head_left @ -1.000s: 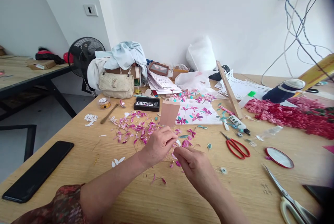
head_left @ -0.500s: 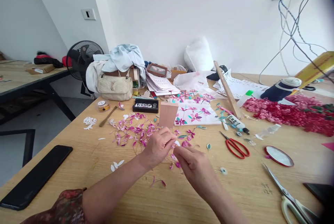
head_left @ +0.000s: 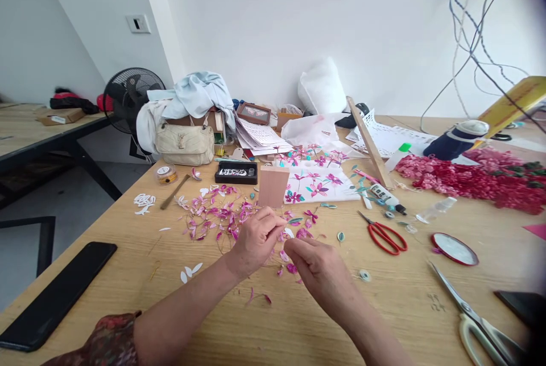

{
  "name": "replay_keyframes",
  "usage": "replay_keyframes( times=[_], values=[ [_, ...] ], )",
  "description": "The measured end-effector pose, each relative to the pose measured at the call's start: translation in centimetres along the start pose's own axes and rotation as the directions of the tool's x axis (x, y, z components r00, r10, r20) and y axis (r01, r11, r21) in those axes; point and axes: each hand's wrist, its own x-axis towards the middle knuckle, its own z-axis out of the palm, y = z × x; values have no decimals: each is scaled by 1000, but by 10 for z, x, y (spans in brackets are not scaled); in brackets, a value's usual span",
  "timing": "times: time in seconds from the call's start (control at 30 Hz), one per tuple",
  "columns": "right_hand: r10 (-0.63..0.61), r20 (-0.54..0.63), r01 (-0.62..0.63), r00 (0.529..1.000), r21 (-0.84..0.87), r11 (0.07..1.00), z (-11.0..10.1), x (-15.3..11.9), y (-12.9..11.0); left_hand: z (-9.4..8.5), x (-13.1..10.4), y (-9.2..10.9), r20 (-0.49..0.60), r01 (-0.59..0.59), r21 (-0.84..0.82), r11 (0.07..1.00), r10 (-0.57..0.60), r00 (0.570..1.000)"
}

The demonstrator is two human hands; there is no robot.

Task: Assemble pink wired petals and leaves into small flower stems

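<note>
My left hand (head_left: 257, 239) is closed in a pinch above the scattered pink petals (head_left: 226, 212), and what lies between its fingertips is too small to make out. Close beside it on the right, my right hand (head_left: 318, 266) is pinched too, its fingertips hidden from view. A white petal shape (head_left: 289, 232) shows in the gap between the hands. Just beyond them stands an upright wooden block (head_left: 273, 186). Behind and to the right, a white sheet (head_left: 347, 190) bears pink and teal flowers.
Red-handled scissors (head_left: 386, 238) and large shears (head_left: 467, 309) lie at the right. A black phone-like slab (head_left: 60, 295) lies at the left edge. A black tray (head_left: 236, 173), glue bottle (head_left: 384, 194), beige bag (head_left: 185, 143) and pink flower bundle (head_left: 469, 181) sit farther back.
The view has shifted slightly. Both hands stay pinched in nearly the same place, with little visible movement.
</note>
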Motion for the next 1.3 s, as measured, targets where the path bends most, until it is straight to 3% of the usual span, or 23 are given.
replay_keyframes(
  times=[0.1,0.17,0.3,0.4,0.53,0.63,0.77,0.87,1.0,1.1,1.2,1.3],
  values=[
    [-90,0,89,996,-151,984,-34,15,-2,1,-2,1,124,-122,-1,993,121,985],
    [-51,-34,47,998,-101,994,-43,25,11,-1,-2,4,161,-162,-45,986,168,973],
    [115,-19,-109,993,192,975,-14,19,33,-5,0,8,30,-73,-103,992,76,997],
    [98,7,-98,995,184,978,8,2,21,-4,0,5,-47,-9,-61,998,6,999],
    [-63,-28,60,998,-94,994,-17,5,1,-1,-4,3,57,-98,-22,995,100,993],
    [-29,-81,20,996,-100,995,-36,19,11,-4,-6,7,112,-141,-66,988,148,983],
    [32,-14,-31,999,79,996,-12,15,24,-9,-4,9,-4,-35,-98,995,35,999],
    [-29,12,29,1000,-40,999,1,2,8,-8,-5,6,-32,-13,-41,999,12,999],
    [-148,-38,138,988,-195,971,-26,10,-4,-6,-9,8,92,-115,-1,993,115,989],
    [-68,-78,64,995,-56,996,-33,23,14,-9,-9,13,111,-125,-54,991,131,985],
    [21,-75,-12,997,127,992,-9,20,25,-12,-7,14,7,-26,-97,995,26,1000],
    [-55,-42,54,998,-8,998,9,7,12,-11,-5,9,-57,28,-58,998,-31,998]
  ],
)
